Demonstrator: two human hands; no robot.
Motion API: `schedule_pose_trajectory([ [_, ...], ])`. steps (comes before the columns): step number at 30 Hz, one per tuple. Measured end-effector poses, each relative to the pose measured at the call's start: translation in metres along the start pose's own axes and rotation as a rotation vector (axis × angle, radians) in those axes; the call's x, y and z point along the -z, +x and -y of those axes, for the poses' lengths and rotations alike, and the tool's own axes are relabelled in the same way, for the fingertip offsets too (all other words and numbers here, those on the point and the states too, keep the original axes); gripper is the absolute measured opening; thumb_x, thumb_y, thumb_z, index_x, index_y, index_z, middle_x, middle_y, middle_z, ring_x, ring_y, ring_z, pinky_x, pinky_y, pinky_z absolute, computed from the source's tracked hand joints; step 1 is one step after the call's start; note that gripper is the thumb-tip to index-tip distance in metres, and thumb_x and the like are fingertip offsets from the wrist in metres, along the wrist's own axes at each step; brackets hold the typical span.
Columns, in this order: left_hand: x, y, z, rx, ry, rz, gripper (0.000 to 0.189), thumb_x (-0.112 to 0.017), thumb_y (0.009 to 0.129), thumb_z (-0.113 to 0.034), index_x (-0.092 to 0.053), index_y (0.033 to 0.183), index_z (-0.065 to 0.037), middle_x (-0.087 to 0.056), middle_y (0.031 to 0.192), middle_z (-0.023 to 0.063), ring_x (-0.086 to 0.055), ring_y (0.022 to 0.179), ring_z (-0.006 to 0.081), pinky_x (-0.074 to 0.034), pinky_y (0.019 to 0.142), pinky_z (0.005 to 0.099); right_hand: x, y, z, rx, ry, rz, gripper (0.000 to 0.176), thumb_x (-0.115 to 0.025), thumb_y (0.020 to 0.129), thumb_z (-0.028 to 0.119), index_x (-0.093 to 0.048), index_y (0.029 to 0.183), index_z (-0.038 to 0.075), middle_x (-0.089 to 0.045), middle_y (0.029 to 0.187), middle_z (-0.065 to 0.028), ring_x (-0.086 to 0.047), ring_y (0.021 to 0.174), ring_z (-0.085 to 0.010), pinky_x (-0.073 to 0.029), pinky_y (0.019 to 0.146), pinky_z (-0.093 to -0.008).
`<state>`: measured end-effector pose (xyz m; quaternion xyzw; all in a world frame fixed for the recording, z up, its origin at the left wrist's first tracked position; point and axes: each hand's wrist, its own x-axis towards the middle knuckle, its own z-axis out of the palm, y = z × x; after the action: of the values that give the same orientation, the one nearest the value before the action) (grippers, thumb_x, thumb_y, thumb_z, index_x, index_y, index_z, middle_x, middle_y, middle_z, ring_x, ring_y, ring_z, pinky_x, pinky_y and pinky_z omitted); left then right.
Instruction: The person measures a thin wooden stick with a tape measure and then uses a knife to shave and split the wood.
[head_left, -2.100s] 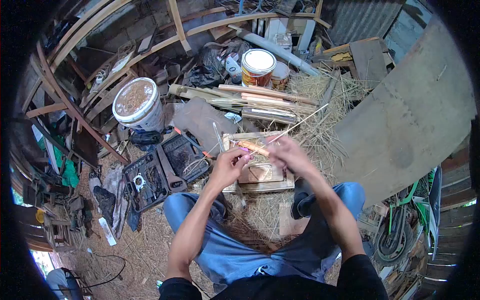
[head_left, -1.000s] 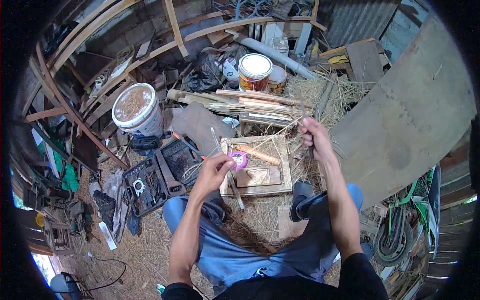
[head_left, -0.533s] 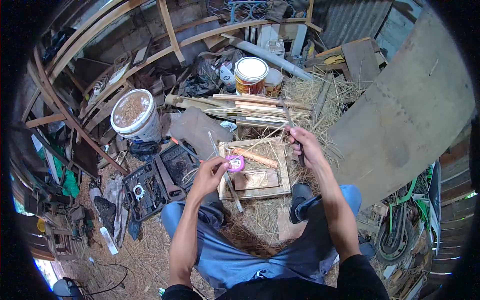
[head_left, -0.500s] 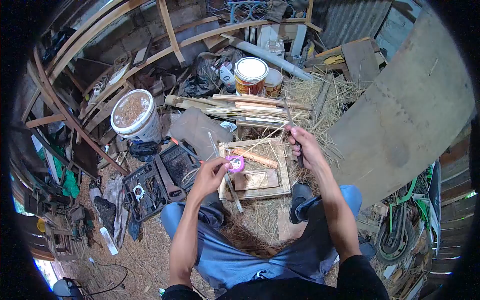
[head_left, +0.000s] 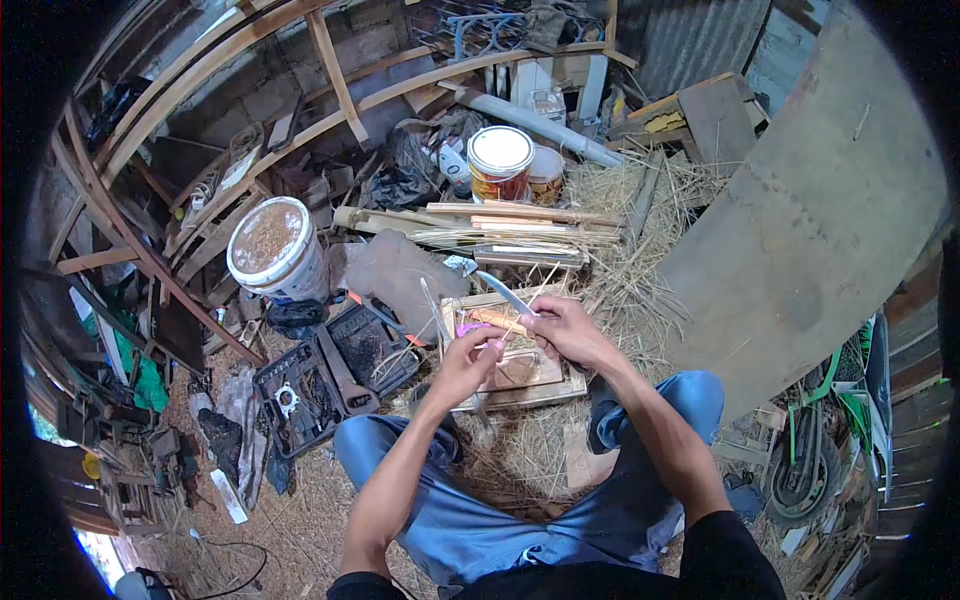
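Observation:
I sit over a wooden frame (head_left: pixel 573 385) lying on straw. My left hand (head_left: pixel 465 362) pinches a thin bamboo strip (head_left: pixel 431 297) that slants up to the left and down past my fingers. A purple tape roll (head_left: pixel 468 328) shows just above that hand. My right hand (head_left: pixel 562 332) grips a knife (head_left: pixel 503 291), its blade pointing up and left toward the strip. The two hands are close together, nearly touching. An orange stick (head_left: pixel 497 318) lies on the frame between them.
A white bucket (head_left: pixel 268 243) of sawdust stands at the left, an open tool case (head_left: pixel 330 372) beside my left knee. A paint can (head_left: pixel 500 162) and a bundle of bamboo strips (head_left: pixel 505 226) lie beyond the frame. A big grey sheet (head_left: pixel 820 220) leans at the right.
My right hand with the knife swung from the far right back in to my left hand. Both hands have come together over the wooden frame.

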<state>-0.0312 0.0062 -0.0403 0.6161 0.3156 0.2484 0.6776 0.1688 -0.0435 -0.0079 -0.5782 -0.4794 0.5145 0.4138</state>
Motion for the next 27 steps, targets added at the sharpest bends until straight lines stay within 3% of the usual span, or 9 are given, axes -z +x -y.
schedule_pose_trajectory([
  [2,-0.001,0.001,0.002,-0.005,-0.047,-0.002,0.028,-0.057,0.092,-0.019,-0.058,0.116,-0.004,-0.055,0.083,-0.0018,-0.040,0.058,0.0031,-0.029,0.047,0.0183,-0.003,0.005,-0.014,0.023,0.086,-0.066,0.024,-0.060,0.091,0.025,-0.062,0.087,0.002,-0.054,0.064,0.0009,-0.051,0.057,-0.0059,-0.041,0.048,-0.0206],
  [6,-0.005,-0.001,-0.009,0.042,-0.181,-0.049,0.034,-0.056,0.093,-0.019,-0.054,0.124,-0.005,-0.052,0.080,-0.0026,-0.036,0.057,0.0030,-0.027,0.046,0.0175,-0.006,-0.001,-0.012,0.231,-0.212,-0.258,0.023,-0.060,0.089,0.020,-0.063,0.097,-0.001,-0.062,0.064,-0.0081,-0.059,0.055,-0.0143,-0.048,0.054,-0.0328],
  [8,-0.004,-0.002,-0.012,0.094,-0.254,0.007,0.036,-0.055,0.094,-0.019,-0.052,0.127,-0.006,-0.048,0.076,-0.0040,-0.035,0.056,0.0027,-0.025,0.046,0.0173,-0.015,-0.011,0.001,0.441,-0.776,-0.323,0.015,-0.057,0.089,0.013,-0.063,0.088,0.000,-0.063,0.069,-0.0139,-0.061,0.057,-0.0281,-0.048,0.052,-0.0372],
  [9,-0.003,-0.001,-0.011,0.138,-0.271,0.000,0.037,-0.054,0.094,-0.019,-0.050,0.129,-0.006,-0.044,0.072,-0.0051,-0.033,0.053,0.0025,-0.023,0.045,0.0174,-0.022,-0.014,0.001,0.635,-0.725,-0.321,0.013,-0.055,0.088,0.012,-0.063,0.088,0.001,-0.061,0.073,-0.0200,-0.060,0.062,-0.0374,-0.048,0.053,-0.0424],
  [16,0.004,-0.011,-0.013,0.135,-0.297,0.045,0.039,-0.055,0.093,-0.021,-0.051,0.128,-0.004,-0.040,0.068,-0.0061,-0.030,0.049,0.0024,-0.020,0.042,0.0183,-0.010,-0.009,-0.006,0.571,-0.732,-0.320,0.016,-0.055,0.089,0.014,-0.063,0.092,0.001,-0.062,0.071,-0.0178,-0.062,0.059,-0.0334,-0.049,0.049,-0.0403],
  [18,0.004,-0.010,-0.011,0.138,-0.294,0.054,0.040,-0.055,0.093,-0.022,-0.050,0.128,-0.003,-0.040,0.067,-0.0064,-0.029,0.049,0.0023,-0.020,0.042,0.0183,-0.011,-0.014,0.000,0.651,-0.948,-0.184,0.016,-0.055,0.089,0.014,-0.064,0.089,0.002,-0.062,0.071,-0.0183,-0.062,0.059,-0.0326,-0.050,0.049,-0.0395],
  [24,0.009,-0.012,-0.017,0.107,-0.281,0.084,0.037,-0.052,0.095,-0.022,-0.052,0.128,-0.004,-0.039,0.067,-0.0071,-0.029,0.047,0.0016,-0.018,0.041,0.0189,0.001,-0.002,-0.005,0.628,-0.701,-0.392,0.017,-0.055,0.089,0.016,-0.064,0.091,0.002,-0.063,0.075,-0.0183,-0.063,0.063,-0.0340,-0.050,0.055,-0.0409],
  [25,0.009,-0.013,-0.016,0.114,-0.294,0.075,0.038,-0.052,0.095,-0.022,-0.051,0.128,-0.004,-0.039,0.067,-0.0072,-0.028,0.047,0.0016,-0.018,0.041,0.0191,-0.006,-0.006,-0.008,0.484,-0.766,-0.314,0.017,-0.056,0.089,0.015,-0.064,0.093,0.002,-0.063,0.074,-0.0184,-0.063,0.062,-0.0339,-0.050,0.056,-0.0417],
  [27,0.009,-0.011,-0.016,0.092,-0.313,0.107,0.038,-0.052,0.095,-0.022,-0.052,0.128,-0.005,-0.038,0.065,-0.0080,-0.027,0.045,0.0016,-0.018,0.040,0.0194,-0.018,-0.013,-0.007,0.613,-0.749,-0.310,0.017,-0.055,0.090,0.015,-0.065,0.093,0.001,-0.063,0.074,-0.0182,-0.063,0.062,-0.0331,-0.051,0.056,-0.0411],
])
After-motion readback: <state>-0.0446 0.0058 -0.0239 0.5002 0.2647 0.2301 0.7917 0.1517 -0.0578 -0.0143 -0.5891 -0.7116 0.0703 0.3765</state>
